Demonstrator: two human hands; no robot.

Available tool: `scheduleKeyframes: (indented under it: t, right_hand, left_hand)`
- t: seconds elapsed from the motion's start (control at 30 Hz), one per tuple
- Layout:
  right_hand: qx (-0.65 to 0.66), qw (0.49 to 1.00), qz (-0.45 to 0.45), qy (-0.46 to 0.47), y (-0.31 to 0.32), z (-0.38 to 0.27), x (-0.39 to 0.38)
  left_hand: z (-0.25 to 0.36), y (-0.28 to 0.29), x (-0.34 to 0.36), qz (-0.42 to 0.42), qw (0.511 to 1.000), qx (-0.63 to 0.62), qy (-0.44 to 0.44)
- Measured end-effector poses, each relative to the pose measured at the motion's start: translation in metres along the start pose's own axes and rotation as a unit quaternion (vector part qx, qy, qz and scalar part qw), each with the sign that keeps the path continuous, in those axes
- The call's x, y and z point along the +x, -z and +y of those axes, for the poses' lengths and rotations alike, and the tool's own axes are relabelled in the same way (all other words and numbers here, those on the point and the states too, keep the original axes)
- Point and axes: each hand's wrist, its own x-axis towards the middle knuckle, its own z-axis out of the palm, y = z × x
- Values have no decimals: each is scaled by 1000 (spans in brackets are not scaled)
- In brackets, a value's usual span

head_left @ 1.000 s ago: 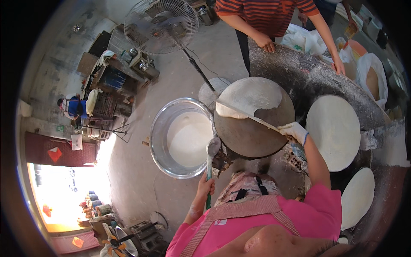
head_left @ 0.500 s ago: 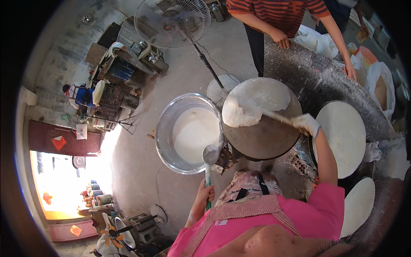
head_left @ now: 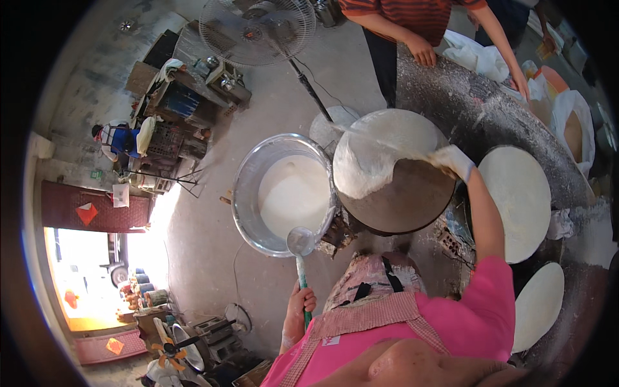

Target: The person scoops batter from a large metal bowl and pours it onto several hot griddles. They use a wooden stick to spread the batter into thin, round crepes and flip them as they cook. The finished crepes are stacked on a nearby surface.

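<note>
My left hand (head_left: 300, 302) is closed round the green handle of a metal ladle (head_left: 300, 241), whose bowl is at the near rim of a large metal pot (head_left: 241, 222). White batter (head_left: 294, 197) lies in the pot. My right hand (head_left: 456, 161), in a pale glove, grips the wooden handle of a spreader (head_left: 412, 155), smeared by motion. The spreader's far end is over the round dark griddle (head_left: 406, 203) to the right of the pot. A layer of white batter (head_left: 362, 169) covers the griddle's far and left part, leaving the near right part bare.
Two more griddles at the right bear round white sheets (head_left: 516, 203) (head_left: 540, 308). Beyond a floury curved counter (head_left: 445, 97) stands a person in a striped shirt (head_left: 412, 16), hands on its edge. A standing fan (head_left: 258, 29) is behind the pot. White bags (head_left: 574, 129) lie at far right.
My right hand has swept the spreader across the griddle, and the batter covers more of its far side. The ladle in my left hand has moved left and nearer to me.
</note>
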Motion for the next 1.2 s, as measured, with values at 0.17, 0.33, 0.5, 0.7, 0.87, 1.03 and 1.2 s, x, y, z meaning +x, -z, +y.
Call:
scheduleKeyframes:
  t: [0.17,0.33,0.5,0.7,0.87,1.03,1.2]
  right_hand:
    - [-100,985,-101,-93,-23,-47,2]
    - [-29,987,-101,-120,15,18,-44]
    - [-58,998,-17,-35,-12,-33,10]
    - [-59,984,-135,-98,-32,-24,-11]
    - [-66,987,-7,-147,6,45,-205]
    - [225,940,211,-148,-127,97,-312]
    - [65,904,421,38,-339,71,-197]
  left_hand:
    - [-8,5,-8,18,999,-42,12]
    - [-14,15,-2,18,998,-49,16]
    - [-12,19,-14,15,998,-56,13]
    - [-9,54,-18,46,996,-73,24]
    - [30,60,-7,-21,998,37,38]
    - [58,102,9,-79,990,103,54]
    - [97,98,-5,-130,981,140,45]
